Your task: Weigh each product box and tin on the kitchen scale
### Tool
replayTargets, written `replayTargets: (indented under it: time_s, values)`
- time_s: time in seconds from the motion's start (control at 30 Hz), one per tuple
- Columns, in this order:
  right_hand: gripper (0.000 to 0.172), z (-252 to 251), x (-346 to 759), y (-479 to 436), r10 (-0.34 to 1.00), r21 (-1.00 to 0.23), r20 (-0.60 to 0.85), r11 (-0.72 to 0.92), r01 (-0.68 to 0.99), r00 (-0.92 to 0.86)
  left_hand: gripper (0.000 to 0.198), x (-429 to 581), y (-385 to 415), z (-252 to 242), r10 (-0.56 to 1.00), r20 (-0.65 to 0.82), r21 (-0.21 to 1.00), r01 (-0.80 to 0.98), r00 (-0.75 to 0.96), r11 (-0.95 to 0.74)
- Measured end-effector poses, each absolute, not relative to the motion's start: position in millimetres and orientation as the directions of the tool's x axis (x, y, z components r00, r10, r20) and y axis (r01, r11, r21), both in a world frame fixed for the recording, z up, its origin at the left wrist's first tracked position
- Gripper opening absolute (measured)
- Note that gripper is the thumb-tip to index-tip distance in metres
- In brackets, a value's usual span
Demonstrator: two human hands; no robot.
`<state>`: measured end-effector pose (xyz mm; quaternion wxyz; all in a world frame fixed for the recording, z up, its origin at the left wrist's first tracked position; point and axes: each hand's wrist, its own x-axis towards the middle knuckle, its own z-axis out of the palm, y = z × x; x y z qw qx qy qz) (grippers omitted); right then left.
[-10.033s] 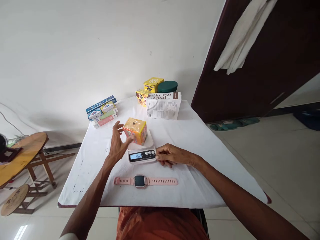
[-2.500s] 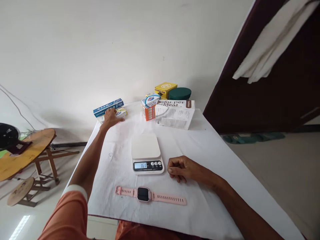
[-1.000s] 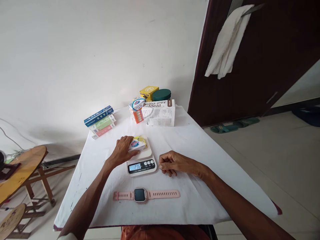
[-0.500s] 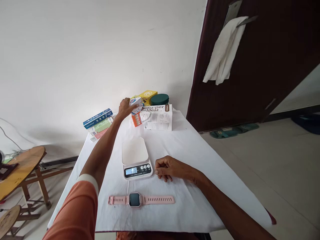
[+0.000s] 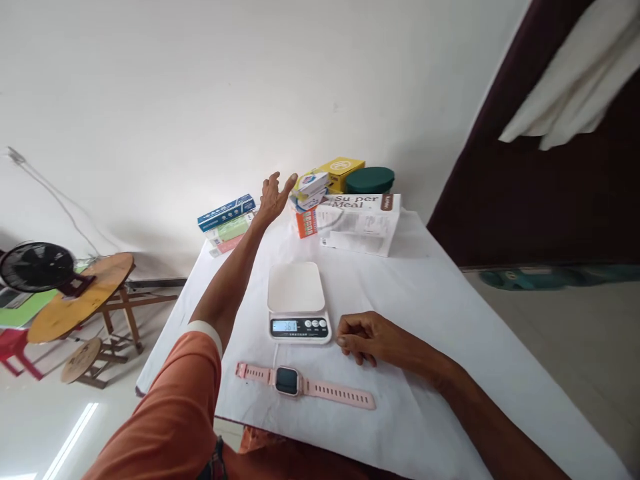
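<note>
My left hand (image 5: 274, 196) is stretched out far across the table, fingers apart and holding nothing, just left of two small soap boxes (image 5: 310, 188) stacked on an orange box (image 5: 305, 222). My right hand (image 5: 373, 337) rests on the white cloth with fingers curled, beside the right end of a white kitchen scale (image 5: 298, 301). The scale's platform is bare and its display is lit. A pink smartwatch (image 5: 300, 384) lies flat in front of the scale.
At the back stand a white "Su-per Meal" box (image 5: 361, 222), a yellow box (image 5: 341, 171) and a dark green round tin (image 5: 370, 180). Several flat boxes (image 5: 226, 223) lie at the back left. A round wooden table (image 5: 79, 296) with a fan (image 5: 36, 267) stands left. A dark door (image 5: 550, 187) is on the right.
My left hand carried the small soap box from the scale to the stack at the back and has let go of it. My right hand stayed by the scale.
</note>
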<state>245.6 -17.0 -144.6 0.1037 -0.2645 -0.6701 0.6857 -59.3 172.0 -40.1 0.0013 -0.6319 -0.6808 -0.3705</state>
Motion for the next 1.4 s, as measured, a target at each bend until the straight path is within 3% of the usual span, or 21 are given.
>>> replayTargets:
  time_s: [0.13,0.3,0.53,0.77,0.93,1.2,1.4]
  values:
    - [0.039,-147.0,243.8,-14.9,0.491,-0.971,-0.238,-0.088,0.224,-0.838,0.057,-129.4,143.2,-42.1,0.840,0.415,0.471,0.872,-0.350,0.130]
    - [0.040,-149.1,245.1,-12.7,0.492,-0.965,-0.261,-0.122,0.231,-0.831,0.072,-210.1,118.2,-46.6,0.839,0.236,0.201,0.869,-0.490,0.451]
    - [0.042,-148.9,248.3,-10.2,0.520,-0.961,-0.277,-0.144,0.237,-0.808,0.047,-245.5,122.2,-43.1,0.848,0.208,0.140,0.873,-0.487,0.467]
    - [0.047,-143.1,246.1,-11.4,0.528,-0.953,-0.304,-0.174,0.249,-0.793,0.052,-249.0,100.7,-27.7,0.788,0.385,0.246,0.876,-0.481,0.414]
    - [0.046,-141.1,245.6,-11.4,0.517,-0.961,-0.277,-0.140,0.239,-0.810,0.051,-229.3,36.9,-6.5,0.793,0.511,0.200,0.943,-0.332,0.267]
    - [0.050,-142.3,245.6,-10.4,0.455,-0.969,-0.246,-0.101,0.225,-0.856,0.046,-119.0,-52.9,-58.9,0.953,0.288,0.229,0.960,0.093,-0.163]
    - [0.051,-137.6,251.0,-10.8,0.422,-0.975,-0.220,-0.076,0.207,-0.879,0.042,-67.0,-61.4,-83.5,0.964,0.188,0.245,0.941,0.190,-0.233]
